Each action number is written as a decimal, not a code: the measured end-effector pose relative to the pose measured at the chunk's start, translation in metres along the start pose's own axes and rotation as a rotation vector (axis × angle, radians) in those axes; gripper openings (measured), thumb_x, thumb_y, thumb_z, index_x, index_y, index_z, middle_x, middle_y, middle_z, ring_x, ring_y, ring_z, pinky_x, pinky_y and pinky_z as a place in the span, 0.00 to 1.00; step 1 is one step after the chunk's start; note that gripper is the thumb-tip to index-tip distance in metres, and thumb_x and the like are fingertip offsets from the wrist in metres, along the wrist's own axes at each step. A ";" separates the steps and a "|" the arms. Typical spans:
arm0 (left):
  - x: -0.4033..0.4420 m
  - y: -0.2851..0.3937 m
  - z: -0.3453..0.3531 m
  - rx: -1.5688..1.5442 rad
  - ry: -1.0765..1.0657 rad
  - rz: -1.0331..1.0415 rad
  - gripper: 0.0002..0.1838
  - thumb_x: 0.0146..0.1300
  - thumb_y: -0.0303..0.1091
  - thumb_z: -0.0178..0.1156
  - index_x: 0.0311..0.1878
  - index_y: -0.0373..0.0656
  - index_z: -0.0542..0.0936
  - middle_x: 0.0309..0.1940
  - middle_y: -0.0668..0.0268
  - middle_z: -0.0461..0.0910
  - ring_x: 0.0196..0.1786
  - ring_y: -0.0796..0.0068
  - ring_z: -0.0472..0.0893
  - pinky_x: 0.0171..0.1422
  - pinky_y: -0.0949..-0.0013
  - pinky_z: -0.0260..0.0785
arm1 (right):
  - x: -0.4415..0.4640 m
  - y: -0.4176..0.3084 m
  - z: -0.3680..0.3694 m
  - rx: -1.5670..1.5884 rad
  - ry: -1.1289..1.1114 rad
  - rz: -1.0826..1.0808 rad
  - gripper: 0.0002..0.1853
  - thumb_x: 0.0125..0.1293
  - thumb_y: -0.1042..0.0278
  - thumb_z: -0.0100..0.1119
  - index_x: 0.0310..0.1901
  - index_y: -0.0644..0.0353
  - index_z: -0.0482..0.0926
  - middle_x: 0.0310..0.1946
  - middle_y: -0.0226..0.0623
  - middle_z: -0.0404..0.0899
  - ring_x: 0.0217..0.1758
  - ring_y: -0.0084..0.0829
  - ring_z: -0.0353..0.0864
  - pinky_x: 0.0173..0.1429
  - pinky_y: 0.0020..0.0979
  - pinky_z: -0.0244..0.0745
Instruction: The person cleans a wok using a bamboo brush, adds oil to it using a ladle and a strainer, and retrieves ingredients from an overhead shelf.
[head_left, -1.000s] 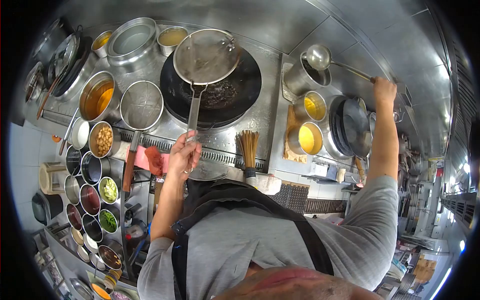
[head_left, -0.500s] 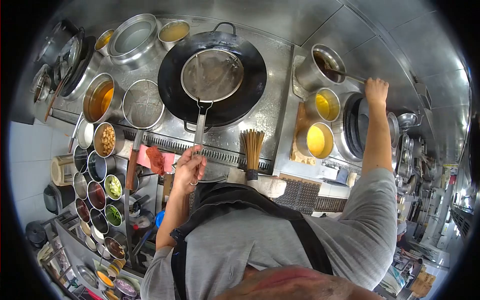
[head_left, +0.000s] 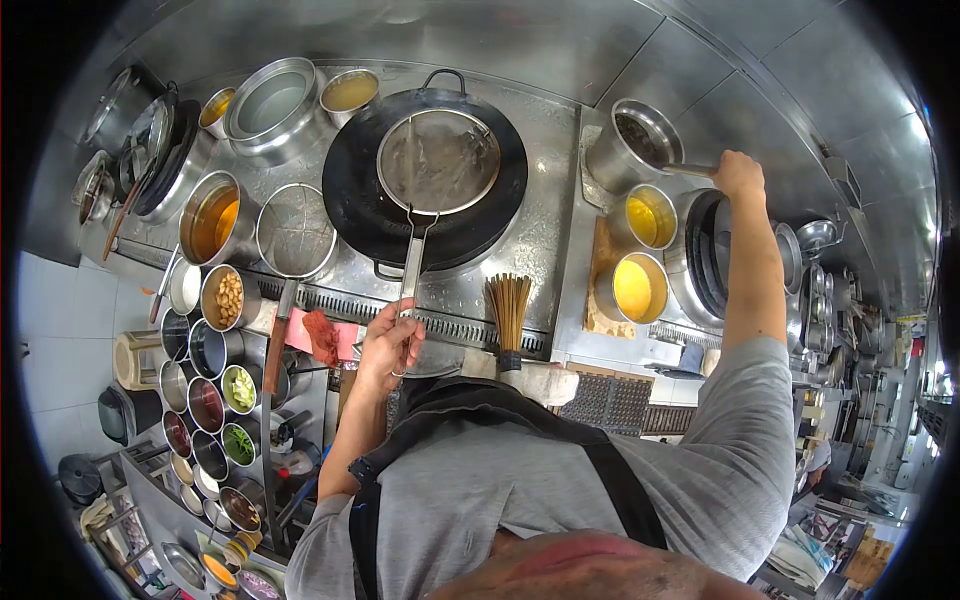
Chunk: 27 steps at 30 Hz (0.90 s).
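Note:
My left hand [head_left: 391,345] is closed round the metal handle of a round mesh strainer [head_left: 440,162]. The strainer's mesh lies over the black wok [head_left: 352,210], inside its rim as seen from above. To the right, my right hand [head_left: 740,175] grips the handle of a ladle [head_left: 690,170]. This handle reaches over the rim of a tall steel pot [head_left: 598,160] holding something dark. The ladle's bowl is hidden inside the pot. Near my left hand lies a red cloth-like lump [head_left: 321,338]. A bamboo brush [head_left: 509,318] stands at the stove's front edge.
Two steel pots with yellow contents, one farther back [head_left: 650,215] and one nearer [head_left: 635,288], stand by stacked dark pans [head_left: 708,250]. Left of the wok are a second strainer [head_left: 297,228], an amber-liquid pot [head_left: 211,222], a bowl of nuts [head_left: 229,297] and several ingredient tins.
The camera view has shifted slightly. The strainer has moved a little right and away from me over the wok. My right hand and the ladle handle have changed angle at the pot.

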<state>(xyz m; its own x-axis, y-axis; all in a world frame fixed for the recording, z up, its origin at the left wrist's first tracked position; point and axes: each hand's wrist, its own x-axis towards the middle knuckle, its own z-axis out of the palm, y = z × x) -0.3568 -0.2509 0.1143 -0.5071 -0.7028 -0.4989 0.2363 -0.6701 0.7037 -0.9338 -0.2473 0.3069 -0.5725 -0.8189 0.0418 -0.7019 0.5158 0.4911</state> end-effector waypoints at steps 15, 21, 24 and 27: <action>-0.009 0.000 -0.021 0.058 -0.045 -0.010 0.21 0.64 0.23 0.51 0.60 0.34 0.64 0.25 0.62 0.77 0.17 0.78 0.71 0.16 0.75 0.61 | -0.071 0.040 -0.069 0.166 -0.031 0.364 0.23 0.48 0.53 0.70 0.42 0.61 0.83 0.44 0.50 0.83 0.52 0.47 0.81 0.56 0.42 0.75; -0.010 0.008 -0.022 0.080 -0.057 -0.018 0.22 0.63 0.23 0.51 0.61 0.34 0.64 0.25 0.61 0.76 0.18 0.76 0.72 0.18 0.74 0.61 | -0.082 0.041 -0.103 0.176 0.038 0.343 0.23 0.48 0.50 0.69 0.39 0.61 0.84 0.42 0.49 0.83 0.49 0.48 0.82 0.54 0.42 0.76; -0.009 0.015 -0.018 0.087 -0.082 -0.011 0.21 0.63 0.23 0.50 0.60 0.34 0.65 0.25 0.61 0.76 0.18 0.76 0.72 0.18 0.74 0.61 | -0.091 0.038 -0.118 0.197 0.075 0.288 0.23 0.45 0.49 0.68 0.38 0.58 0.86 0.39 0.48 0.84 0.47 0.47 0.83 0.52 0.42 0.76; -0.006 0.022 -0.013 0.091 -0.083 0.002 0.22 0.61 0.22 0.50 0.60 0.33 0.65 0.24 0.61 0.76 0.18 0.76 0.72 0.18 0.74 0.61 | -0.103 0.026 -0.132 0.230 0.111 0.223 0.23 0.43 0.50 0.67 0.39 0.56 0.86 0.37 0.47 0.84 0.45 0.46 0.83 0.51 0.42 0.76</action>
<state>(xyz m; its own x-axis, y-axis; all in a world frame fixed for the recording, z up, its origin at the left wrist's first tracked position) -0.3376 -0.2648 0.1266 -0.5747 -0.6790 -0.4568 0.1629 -0.6419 0.7493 -0.8370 -0.1825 0.4306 -0.6820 -0.6951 0.2272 -0.6489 0.7185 0.2504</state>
